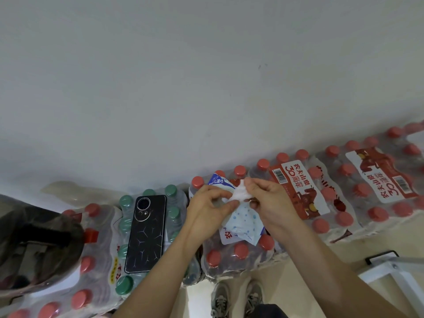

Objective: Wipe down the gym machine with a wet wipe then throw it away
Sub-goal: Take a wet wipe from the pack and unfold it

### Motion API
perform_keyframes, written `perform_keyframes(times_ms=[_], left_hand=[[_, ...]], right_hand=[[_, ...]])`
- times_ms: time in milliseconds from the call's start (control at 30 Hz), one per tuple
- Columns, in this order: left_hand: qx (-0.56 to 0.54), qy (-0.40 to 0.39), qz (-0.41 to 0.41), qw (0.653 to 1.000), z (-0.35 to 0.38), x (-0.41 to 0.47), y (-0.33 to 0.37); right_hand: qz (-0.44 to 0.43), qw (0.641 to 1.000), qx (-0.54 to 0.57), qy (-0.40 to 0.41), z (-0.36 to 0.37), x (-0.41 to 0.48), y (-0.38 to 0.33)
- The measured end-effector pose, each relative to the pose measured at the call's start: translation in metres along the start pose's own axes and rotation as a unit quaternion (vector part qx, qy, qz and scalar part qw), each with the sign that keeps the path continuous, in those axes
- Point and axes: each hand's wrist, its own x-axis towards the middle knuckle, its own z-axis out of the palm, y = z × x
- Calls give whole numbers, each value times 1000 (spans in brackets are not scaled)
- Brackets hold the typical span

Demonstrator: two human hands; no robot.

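A white wet wipe (240,193) sticks up, bunched, from the top of a blue-and-white dotted wipe packet (243,222). The packet lies on shrink-wrapped packs of red-capped water bottles (241,251). My left hand (207,204) holds the packet's upper end, thumb and fingers curled on it. My right hand (267,198) pinches the wipe from the right. No gym machine can be made out for certain in this view.
A black phone (146,232) lies face down on a green-capped bottle pack. A dark bag (34,244) sits at the left. More bottle packs (367,180) run along the white wall to the right. A white metal frame (394,269) stands at lower right, my shoes (236,297) below.
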Motion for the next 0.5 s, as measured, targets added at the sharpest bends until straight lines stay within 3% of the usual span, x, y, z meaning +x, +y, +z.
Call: perform_keyframes(times_ms=[167,334,434,500], left_hand=[[-55,-14,-3,998,-4,1,0],[-104,11,-22,994,-2,-6,-2],[-61,28,-31,997,-1,-4,-3],[18,31,10,999,2,-6,-2]], right_hand=[[56,969,231,66,1,3,-8],[53,951,284,108,-17,7,-17],[77,936,333,80,-26,11,-24],[96,939,320,75,-30,11,-24]])
